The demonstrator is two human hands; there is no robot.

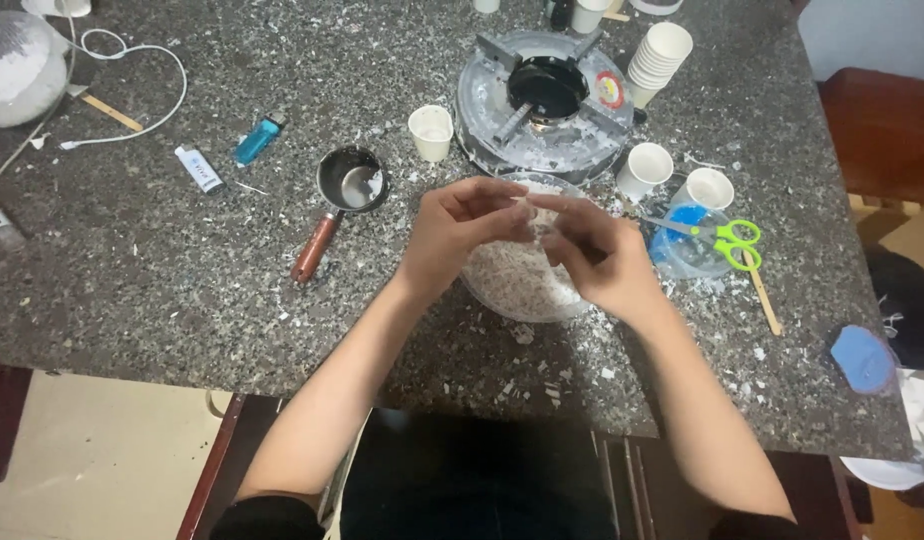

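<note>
While both hands work over a bowl of white flakes, the scene reads as follows, largest thing first.

Table: a dark speckled stone table point(182, 290) fills the view, strewn with white crumbs and shavings.
Burner: a round grey stove point(542, 100), crusted white, stands at the far middle, just beyond the bowl.
Bowl: a clear bowl point(517, 285) heaped with white flakes sits at the middle, directly under the hands and partly hidden by them.
Left hand: the left hand point(457, 235) hovers above the bowl's left rim, fingers curled inward and fingertips pinched toward the other hand; whatever sits between them is too small to make out.
Right hand: the right hand point(602, 255) hovers over the bowl's right side, fingertips pinched together and meeting those of the left (the piece they may be gripping cannot be told).
Small pot: a black pot with a reddish-brown handle point(337, 200) lies left of the bowl.
Dish: a clear dish with blue contents point(682, 250) sits right of the bowl, green-handled scissors point(727, 240) lying across it.
Cups: a stack of paper cups point(657, 60) leans at the far right; single cups point(431, 131) stand near the stove.
Lighter: a blue lighter point(259, 138) lies at the far left.
</note>
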